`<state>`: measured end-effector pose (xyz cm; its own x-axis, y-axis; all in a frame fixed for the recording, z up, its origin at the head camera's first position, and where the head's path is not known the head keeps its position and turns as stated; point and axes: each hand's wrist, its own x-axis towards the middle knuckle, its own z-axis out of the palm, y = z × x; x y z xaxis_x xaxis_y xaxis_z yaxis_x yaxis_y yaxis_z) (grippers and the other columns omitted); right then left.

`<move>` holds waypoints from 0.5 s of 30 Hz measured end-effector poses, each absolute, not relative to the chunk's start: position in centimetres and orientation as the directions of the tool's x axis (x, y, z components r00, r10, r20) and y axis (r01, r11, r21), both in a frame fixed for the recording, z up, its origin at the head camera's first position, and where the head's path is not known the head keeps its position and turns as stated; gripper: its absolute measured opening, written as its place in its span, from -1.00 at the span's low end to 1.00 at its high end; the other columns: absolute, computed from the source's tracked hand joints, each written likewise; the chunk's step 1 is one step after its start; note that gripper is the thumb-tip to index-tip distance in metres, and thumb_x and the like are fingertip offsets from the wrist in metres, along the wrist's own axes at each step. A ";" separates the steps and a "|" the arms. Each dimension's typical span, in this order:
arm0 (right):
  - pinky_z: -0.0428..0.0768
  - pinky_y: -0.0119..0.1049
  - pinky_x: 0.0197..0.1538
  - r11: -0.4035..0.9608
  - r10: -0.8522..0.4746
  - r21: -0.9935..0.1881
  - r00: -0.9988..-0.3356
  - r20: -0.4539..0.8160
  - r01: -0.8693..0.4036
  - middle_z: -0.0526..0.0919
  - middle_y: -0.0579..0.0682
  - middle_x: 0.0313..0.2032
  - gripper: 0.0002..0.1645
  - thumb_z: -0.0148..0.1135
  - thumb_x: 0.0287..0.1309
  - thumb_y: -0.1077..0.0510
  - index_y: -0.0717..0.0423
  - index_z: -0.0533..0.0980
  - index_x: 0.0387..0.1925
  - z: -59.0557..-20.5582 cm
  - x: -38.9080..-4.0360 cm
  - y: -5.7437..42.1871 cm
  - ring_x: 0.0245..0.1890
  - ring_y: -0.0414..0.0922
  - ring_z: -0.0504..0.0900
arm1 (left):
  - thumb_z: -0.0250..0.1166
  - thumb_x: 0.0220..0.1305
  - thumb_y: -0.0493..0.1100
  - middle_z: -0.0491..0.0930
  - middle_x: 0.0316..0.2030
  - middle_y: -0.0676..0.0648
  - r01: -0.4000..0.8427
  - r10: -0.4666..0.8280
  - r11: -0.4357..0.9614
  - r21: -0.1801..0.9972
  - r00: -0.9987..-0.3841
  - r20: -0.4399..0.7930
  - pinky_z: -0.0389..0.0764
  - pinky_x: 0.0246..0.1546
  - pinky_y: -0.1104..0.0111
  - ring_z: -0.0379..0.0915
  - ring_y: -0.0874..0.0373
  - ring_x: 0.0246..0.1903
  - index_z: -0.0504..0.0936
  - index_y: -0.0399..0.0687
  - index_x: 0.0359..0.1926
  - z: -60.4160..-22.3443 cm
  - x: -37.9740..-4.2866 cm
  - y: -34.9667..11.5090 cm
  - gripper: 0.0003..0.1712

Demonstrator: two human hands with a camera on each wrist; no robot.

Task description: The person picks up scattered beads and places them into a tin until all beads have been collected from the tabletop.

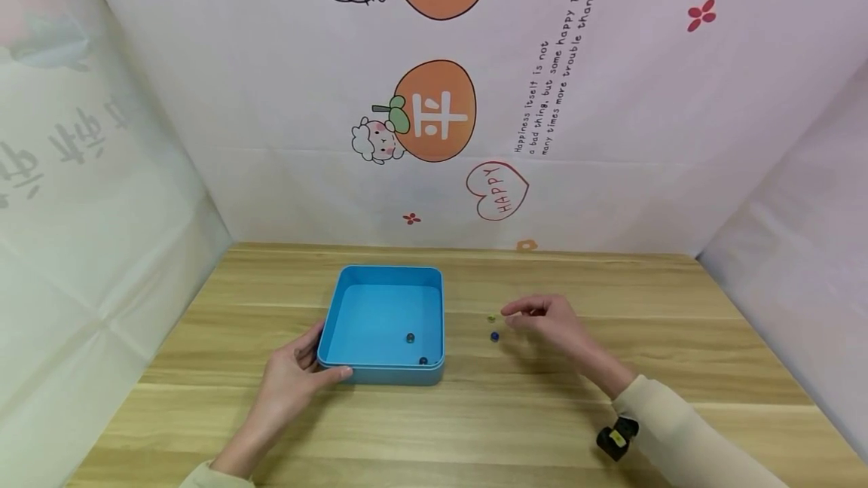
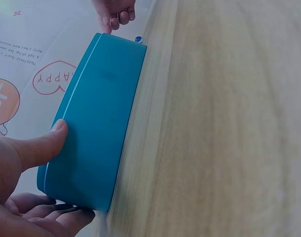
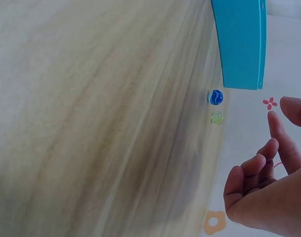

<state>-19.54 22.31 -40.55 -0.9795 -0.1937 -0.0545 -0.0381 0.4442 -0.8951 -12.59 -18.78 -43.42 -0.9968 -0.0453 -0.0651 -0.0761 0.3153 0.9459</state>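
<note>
A square, open-topped blue box stands on the table. My left hand grips its near left corner, thumb on the front wall and fingers along the left side, as the left wrist view shows. Inside the box lie two dark marbles, both toward the near right corner. To the right of the box, a yellow-green marble and a blue marble rest on the wood. My right hand hovers just right of them, holding nothing. Its index finger reaches out with the thumb apart from it; the other fingers bend loosely.
The wood-grain table ends at a white printed cloth behind, and pale cloth hangs along both sides. A small black device sits at my right wrist by the sleeve.
</note>
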 end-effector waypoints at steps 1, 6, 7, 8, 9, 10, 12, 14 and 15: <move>0.54 -0.23 -0.14 0.445 -0.194 -0.895 -0.979 -0.057 -0.036 0.73 0.10 0.04 -0.65 0.46 0.32 0.12 0.28 0.74 0.02 -40.6 -19.6 22.3 -0.17 -0.05 0.54 | 0.69 0.10 -0.19 0.19 0.53 -0.39 -0.071 -0.042 0.314 0.947 -0.997 -0.061 0.50 0.29 0.14 0.24 -0.22 0.45 0.19 -0.38 0.59 -43.4 -12.6 -18.8 0.18; 0.54 -0.22 -0.06 0.461 -0.177 -0.888 -0.980 -0.093 0.000 0.71 0.08 0.11 -0.66 0.45 0.32 0.10 0.21 0.75 0.02 -40.8 -19.7 22.4 -0.05 -0.03 0.55 | 0.68 0.10 -0.23 0.21 0.52 -0.40 -0.040 -0.027 0.322 0.946 -0.999 -0.033 0.49 0.30 0.12 0.25 -0.23 0.44 0.21 -0.40 0.58 -43.5 -12.5 -18.8 0.15; 0.53 -0.21 -0.02 0.465 -0.173 -0.885 -0.980 -0.101 0.009 0.70 0.07 0.14 -0.68 0.43 0.33 0.10 0.20 0.76 0.02 -40.9 -19.7 22.4 0.02 -0.02 0.56 | 0.68 0.11 -0.23 0.22 0.51 -0.40 -0.035 -0.025 0.325 0.945 -0.999 -0.028 0.49 0.30 0.12 0.25 -0.24 0.44 0.20 -0.41 0.57 -43.5 -12.5 -18.8 0.14; 0.53 -0.19 0.03 0.469 -0.171 -0.883 -0.980 -0.106 0.014 0.70 0.08 0.16 -0.68 0.42 0.34 0.10 0.19 0.76 0.02 -41.0 -19.7 22.5 0.08 -0.01 0.56 | 0.68 0.11 -0.23 0.22 0.52 -0.39 -0.035 -0.027 0.329 0.944 -0.999 -0.028 0.49 0.30 0.13 0.25 -0.22 0.44 0.21 -0.40 0.57 -43.6 -12.5 -18.8 0.14; 0.52 -0.18 0.07 0.473 -0.168 -0.881 -0.980 -0.108 0.016 0.69 0.08 0.17 -0.69 0.41 0.34 0.10 0.18 0.76 0.02 -41.0 -19.8 22.5 0.13 0.00 0.55 | 0.68 0.11 -0.23 0.22 0.52 -0.39 -0.037 -0.029 0.330 0.943 -0.999 -0.029 0.49 0.30 0.13 0.25 -0.22 0.44 0.21 -0.40 0.57 -43.6 -12.6 -18.8 0.15; 0.52 -0.18 0.09 0.475 -0.167 -0.880 -0.980 -0.110 0.017 0.69 0.08 0.18 -0.69 0.40 0.34 0.11 0.18 0.76 0.02 -41.1 -19.8 22.5 0.16 0.01 0.55 | 0.68 0.11 -0.23 0.22 0.52 -0.39 -0.038 -0.030 0.331 0.943 -0.999 -0.030 0.49 0.30 0.14 0.25 -0.22 0.44 0.20 -0.40 0.58 -43.6 -12.6 -18.8 0.15; 0.51 -0.17 0.10 0.477 -0.168 -0.879 -0.980 -0.107 0.014 0.69 0.09 0.18 -0.71 0.38 0.35 0.13 0.17 0.77 0.01 -41.3 -19.9 22.5 0.18 0.02 0.54 | 0.68 0.11 -0.22 0.21 0.52 -0.39 -0.039 -0.031 0.332 0.942 -0.999 -0.031 0.49 0.30 0.14 0.25 -0.22 0.44 0.20 -0.40 0.58 -43.6 -12.6 -18.8 0.15; 0.52 -0.17 0.05 0.474 -0.177 -0.880 -0.979 -0.103 0.007 0.69 0.10 0.18 -0.72 0.37 0.35 0.15 0.18 0.76 0.01 -41.5 -19.9 22.6 0.13 0.02 0.55 | 0.68 0.10 -0.21 0.22 0.52 -0.39 -0.044 -0.034 0.333 0.942 -0.999 -0.035 0.49 0.29 0.14 0.25 -0.22 0.44 0.20 -0.39 0.58 -43.6 -12.6 -18.8 0.16; 0.53 -0.18 0.02 0.471 -0.182 -0.882 -0.978 -0.100 0.003 0.69 0.10 0.18 -0.72 0.37 0.36 0.15 0.19 0.76 0.01 -41.5 -19.9 22.6 0.09 0.01 0.56 | 0.68 0.10 -0.21 0.22 0.52 -0.39 -0.045 -0.035 0.332 0.942 -0.999 -0.036 0.49 0.29 0.14 0.25 -0.22 0.44 0.20 -0.39 0.58 -43.6 -12.6 -18.8 0.16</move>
